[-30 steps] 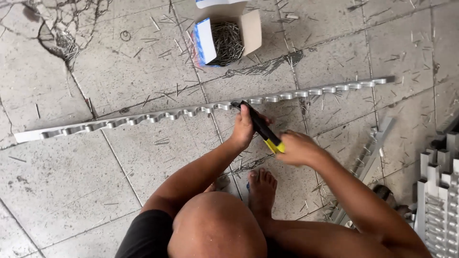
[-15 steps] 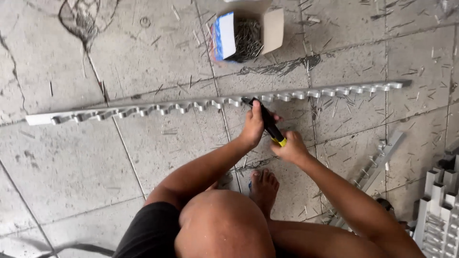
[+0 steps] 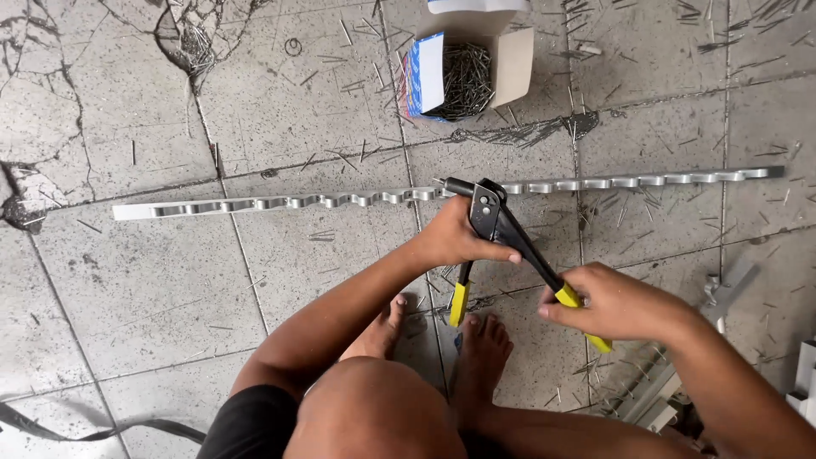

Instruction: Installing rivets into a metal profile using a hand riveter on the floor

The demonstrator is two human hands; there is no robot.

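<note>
Both hands grip a rivet tool (image 3: pixel 497 225): left hand (image 3: pixel 455 242) near its head, right hand (image 3: pixel 608 302) on a yellow handle; its nose touches the notched metal strip (image 3: pixel 280 204) on the floor, below a box of rivets (image 3: pixel 463 72).

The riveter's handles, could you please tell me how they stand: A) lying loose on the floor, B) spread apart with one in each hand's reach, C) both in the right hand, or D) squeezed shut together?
B: the riveter has its handles spread; the left hand is at the head and the near handle, and the right hand holds the far one.
</note>
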